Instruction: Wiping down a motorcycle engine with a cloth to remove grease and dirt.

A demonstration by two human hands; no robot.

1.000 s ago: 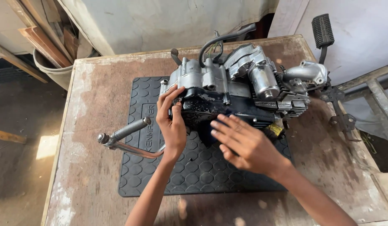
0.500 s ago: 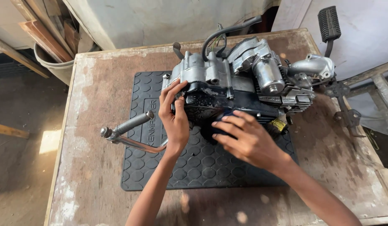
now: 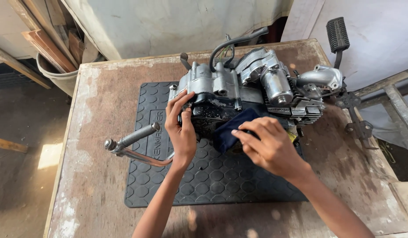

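Soft daylight falls evenly over my workbench (image 3: 102,132), bright enough that nothing is lost in the dark. A hard sunlit patch glows on the floor (image 3: 49,155) at the left edge. The metal engine (image 3: 256,88) throws small highlights off its silver casings, no harsh glare. My left hand (image 3: 182,132) and right hand (image 3: 270,145) look sharp; my forearms soften slightly at the bottom. Straight lines bow towards the corners.
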